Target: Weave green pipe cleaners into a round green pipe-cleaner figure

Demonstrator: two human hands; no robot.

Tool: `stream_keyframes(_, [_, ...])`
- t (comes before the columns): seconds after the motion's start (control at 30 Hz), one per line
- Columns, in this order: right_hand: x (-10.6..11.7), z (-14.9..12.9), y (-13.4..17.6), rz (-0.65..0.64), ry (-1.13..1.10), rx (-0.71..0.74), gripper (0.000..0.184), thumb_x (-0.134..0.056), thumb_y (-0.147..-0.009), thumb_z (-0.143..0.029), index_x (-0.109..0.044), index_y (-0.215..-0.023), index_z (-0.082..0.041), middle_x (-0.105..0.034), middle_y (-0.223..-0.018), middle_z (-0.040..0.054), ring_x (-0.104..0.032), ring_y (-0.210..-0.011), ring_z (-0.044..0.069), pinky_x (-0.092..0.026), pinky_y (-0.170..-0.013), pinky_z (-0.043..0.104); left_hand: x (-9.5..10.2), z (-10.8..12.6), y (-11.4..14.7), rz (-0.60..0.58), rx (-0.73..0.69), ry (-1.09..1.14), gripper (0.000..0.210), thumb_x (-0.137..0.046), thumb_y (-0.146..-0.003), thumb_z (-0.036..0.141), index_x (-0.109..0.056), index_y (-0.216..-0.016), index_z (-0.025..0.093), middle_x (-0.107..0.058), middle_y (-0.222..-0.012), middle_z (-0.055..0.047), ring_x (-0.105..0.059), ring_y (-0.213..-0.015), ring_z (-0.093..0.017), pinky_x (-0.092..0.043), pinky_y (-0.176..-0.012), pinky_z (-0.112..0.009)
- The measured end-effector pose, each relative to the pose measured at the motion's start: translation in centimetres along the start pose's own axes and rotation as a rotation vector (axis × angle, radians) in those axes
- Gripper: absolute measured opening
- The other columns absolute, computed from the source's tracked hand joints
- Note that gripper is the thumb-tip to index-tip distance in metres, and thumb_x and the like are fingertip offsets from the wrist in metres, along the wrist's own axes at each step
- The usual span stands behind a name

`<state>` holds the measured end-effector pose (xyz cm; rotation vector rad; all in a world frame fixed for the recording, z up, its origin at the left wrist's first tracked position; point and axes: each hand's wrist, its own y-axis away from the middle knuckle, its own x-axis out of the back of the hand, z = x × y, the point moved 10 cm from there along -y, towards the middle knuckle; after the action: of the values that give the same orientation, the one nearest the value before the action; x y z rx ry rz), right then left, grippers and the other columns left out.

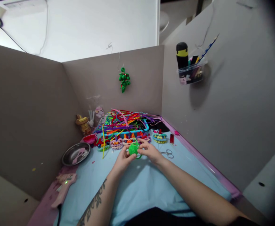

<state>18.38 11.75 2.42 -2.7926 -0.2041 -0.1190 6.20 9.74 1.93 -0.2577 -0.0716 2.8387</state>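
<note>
Between my hands is a bright green coiled pipe cleaner piece (133,149), roughly round, with a loose green strand curving off its right side. My left hand (123,157) grips it from the left, thumb in front. The fingers of my right hand (149,151) are pinched at its right edge, by the strand. Just beyond my hands stand several pipe cleaner figures, among them a pink and cream one (116,143) and a teal and yellow one (160,137). Small scissors (167,153) lie right of my right hand.
A blue-rimmed basket (147,126) overflows with coloured pipe cleaners (125,117). At left are a metal bowl (68,161) and a pink glue gun (63,193) with a lit green light. Grey panels (139,69) enclose the table; a tub of tools (191,75) hangs at right.
</note>
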Motion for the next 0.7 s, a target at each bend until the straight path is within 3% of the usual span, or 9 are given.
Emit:
stream_keyframes(0.17, [-0.1,0.5,0.0,-0.022,-0.123,-0.052,0.025,-0.074,-0.06,-0.039,-0.061,-0.058,-0.017,-0.045,-0.129,0.011,-0.044,-0.119,0.028,-0.037,-0.094,0.041,-0.7,-0.3,-0.1,-0.081,-0.013,-0.005,0.052,-0.077,-0.058,0.029,-0.049,-0.099,0.018,-0.063,-0.075,-0.001,-0.053,-0.058,-0.009,-0.034,-0.053,-0.02])
stream_keyframes(0.3, [-0.1,0.3,-0.1,-0.024,-0.196,-0.082,0.026,-0.075,-0.058,-0.04,-0.062,-0.062,-0.017,-0.048,-0.127,0.0097,-0.046,-0.116,0.027,-0.037,-0.091,0.038,0.3,-0.7,-0.6,-0.042,-0.045,-0.083,0.049,-0.07,-0.065,0.041,-0.049,-0.102,0.017,-0.054,-0.06,0.004,-0.043,-0.049,-0.007,-0.03,-0.046,-0.019])
stream_keyframes(0.4, [0.7,-0.1,-0.4,0.04,-0.313,-0.061,0.029,-0.073,-0.06,-0.041,-0.061,-0.075,-0.02,-0.059,-0.106,0.0053,-0.054,-0.098,0.021,-0.04,-0.081,0.032,1.5,-0.9,-0.8,0.018,-0.063,-0.142,0.048,-0.06,-0.073,0.048,-0.05,-0.106,0.016,-0.045,-0.05,0.007,-0.037,-0.044,-0.007,-0.027,-0.044,-0.019])
stream_keyframes(0.5, [1.2,1.4,-0.4,0.104,-0.355,-0.185,0.031,-0.07,-0.063,-0.042,-0.059,-0.082,-0.02,-0.059,-0.075,-0.001,-0.052,-0.067,0.012,-0.037,-0.059,0.024,2.2,-1.2,-1.0,0.054,-0.057,-0.129,0.05,-0.059,-0.073,0.05,-0.052,-0.109,0.016,-0.05,-0.056,0.005,-0.042,-0.047,-0.008,-0.03,-0.046,-0.02])
stream_keyframes(0.6, [0.2,3.1,-0.1,0.031,-0.396,-0.336,0.028,-0.068,-0.064,-0.042,-0.058,-0.072,-0.017,-0.051,-0.058,-0.0039,-0.039,-0.048,0.007,-0.025,-0.046,0.021,2.4,-1.3,-1.0,0.065,-0.062,-0.098,0.049,-0.063,-0.071,0.046,-0.056,-0.11,0.017,-0.06,-0.072,-0.002,-0.051,-0.06,-0.012,-0.037,-0.05,-0.021])
stream_keyframes(0.7, [-0.5,3.7,-0.1,-0.004,-0.507,-0.377,0.028,-0.071,-0.06,-0.037,-0.052,-0.061,-0.017,-0.048,-0.051,-0.0052,-0.034,-0.043,0.006,-0.021,-0.044,0.021,2.1,-1.3,-0.9,0.047,-0.046,-0.045,0.048,-0.065,-0.071,0.04,-0.056,-0.113,0.018,-0.064,-0.089,-0.006,-0.057,-0.072,-0.014,-0.042,-0.06,-0.022])
